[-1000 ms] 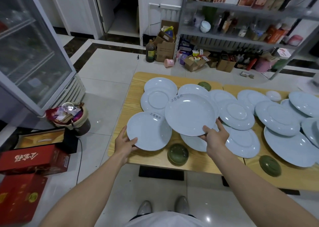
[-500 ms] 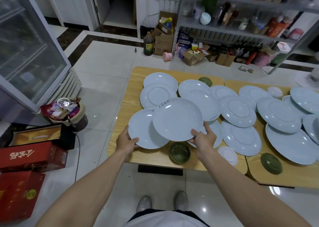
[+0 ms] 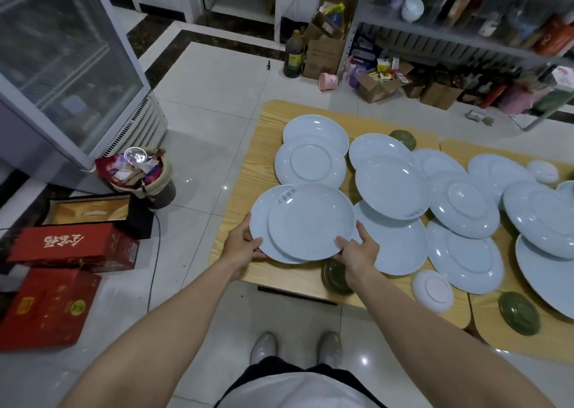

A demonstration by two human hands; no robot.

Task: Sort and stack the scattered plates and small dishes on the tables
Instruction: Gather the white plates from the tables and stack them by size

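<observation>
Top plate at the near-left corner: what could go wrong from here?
The top plate sits off-centre, to the right, over the lower plate; released so, it may tilt or slide. The green bowl lies under the right hand's wrist, near the table edge, and could get knocked off.

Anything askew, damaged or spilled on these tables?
The top plate, held by the right hand, sits off-centre on the lower plate gripped by the left hand. Beyond it, an overturned plate shows its foot ring. No chips or spills visible.
</observation>
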